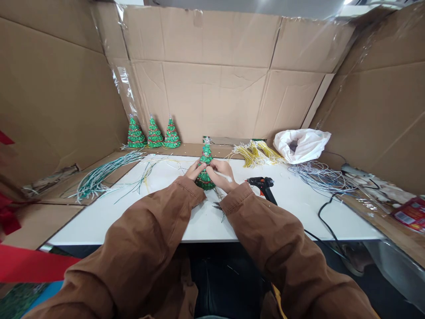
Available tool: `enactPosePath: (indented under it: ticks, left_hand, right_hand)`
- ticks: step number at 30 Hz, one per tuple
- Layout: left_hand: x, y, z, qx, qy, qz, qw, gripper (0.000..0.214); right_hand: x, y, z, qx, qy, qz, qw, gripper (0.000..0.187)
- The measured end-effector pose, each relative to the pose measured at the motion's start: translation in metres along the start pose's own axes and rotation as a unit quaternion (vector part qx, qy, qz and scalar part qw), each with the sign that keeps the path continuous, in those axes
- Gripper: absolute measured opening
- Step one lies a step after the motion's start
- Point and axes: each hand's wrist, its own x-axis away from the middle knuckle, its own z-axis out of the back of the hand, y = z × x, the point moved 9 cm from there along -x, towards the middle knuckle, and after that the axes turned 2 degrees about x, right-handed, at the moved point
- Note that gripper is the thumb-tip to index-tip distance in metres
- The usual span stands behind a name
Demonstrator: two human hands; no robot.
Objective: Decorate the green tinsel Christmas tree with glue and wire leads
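Observation:
A small green beaded Christmas tree [206,153] with red bands and a pale star on top stands upright between my hands, near the middle of the white board. My left hand [195,170] grips its left side with the thumb across the front. My right hand [222,173] is closed against the right side, its fingertips pressed to the beads at mid-height. Whether those right fingers also pinch a wire or bead is too small to see. Dark pointed metal tips [217,206] show beside my right cuff; the rest of that tool is hidden.
Three similar trees [155,134] line the back left. Green wires [108,173] lie left, yellow wires [254,153] at the back. A black glue gun [262,184] sits right of my hands, near a white plastic bag [300,145], tangled wires [318,177] and a black cable [327,217]. Cardboard walls [212,88] enclose the table.

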Motion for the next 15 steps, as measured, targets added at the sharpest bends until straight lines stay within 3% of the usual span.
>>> enactPosePath:
  ticks: [15]
  left_hand:
    - [0.0031, 0.0042, -0.0017, 0.005, 0.007, 0.007, 1.000, 0.065]
  right_hand:
    - [0.0007, -0.0002, -0.0007, 0.002, 0.000, 0.012, 1.000, 0.023]
